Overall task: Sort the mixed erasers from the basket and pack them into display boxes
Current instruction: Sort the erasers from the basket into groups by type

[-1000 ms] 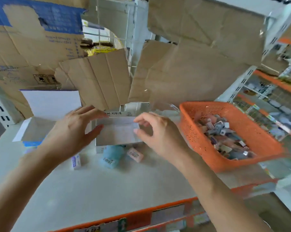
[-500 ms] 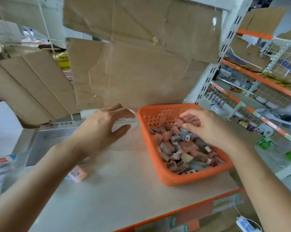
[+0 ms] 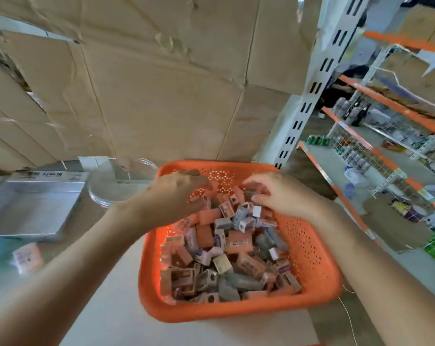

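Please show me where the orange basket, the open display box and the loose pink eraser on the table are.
orange basket [image 3: 236, 313], head view, on its near rim.
display box [image 3: 34, 208], head view, on its bare floor.
pink eraser [image 3: 27, 255], head view, on the middle of its wrapper.

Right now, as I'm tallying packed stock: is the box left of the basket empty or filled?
Empty, in the part visible: the box shows only a bare grey floor, nothing lying on it.

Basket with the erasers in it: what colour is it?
The basket is orange, perforated with small holes; the head view shows it.
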Motion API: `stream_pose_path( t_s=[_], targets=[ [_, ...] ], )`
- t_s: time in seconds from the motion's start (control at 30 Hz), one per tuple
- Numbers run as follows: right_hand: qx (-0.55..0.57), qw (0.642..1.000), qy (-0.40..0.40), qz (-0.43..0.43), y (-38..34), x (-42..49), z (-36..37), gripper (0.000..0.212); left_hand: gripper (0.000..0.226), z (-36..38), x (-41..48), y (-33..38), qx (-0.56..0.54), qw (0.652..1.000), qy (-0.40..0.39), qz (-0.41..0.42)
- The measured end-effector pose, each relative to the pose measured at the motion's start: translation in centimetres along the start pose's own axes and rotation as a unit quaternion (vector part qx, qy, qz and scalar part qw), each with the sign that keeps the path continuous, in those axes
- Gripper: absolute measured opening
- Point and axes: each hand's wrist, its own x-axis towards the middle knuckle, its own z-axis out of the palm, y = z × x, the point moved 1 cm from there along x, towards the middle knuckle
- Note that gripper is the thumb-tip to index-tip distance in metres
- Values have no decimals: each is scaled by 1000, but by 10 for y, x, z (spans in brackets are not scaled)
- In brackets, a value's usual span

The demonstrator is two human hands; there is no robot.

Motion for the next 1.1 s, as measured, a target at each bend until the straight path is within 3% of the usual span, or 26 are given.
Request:
stream_pose_path(
  t_s=[0.13,0.33,0.47,0.53,0.73,0.97,1.1],
  targets=[
    [-38,998,-35,-43,1,30,10,37,36,8,16,3,36,997,-42,-53],
    [-76,990,-5,-115,-10,47,30,21,37,14,26,-1,97,991,-56,-73],
    [-104,982,-57,-145,-10,50,33,58,38,14,26,-5,95,992,-49,-70],
    [-120,979,-64,-154,-11,51,31,61,38,14,26,-7,98,992,-47,-66],
    [-199,965,-65,-155,-14,58,28,42,34,11,21,-17,78,995,-52,-46],
    [-212,960,-66,-173,-20,45,14,7,37,9,17,-18,71,995,-59,-31],
    [-174,972,-70,-144,-17,37,6,15,35,7,16,-17,63,995,-67,-33]
  ],
)
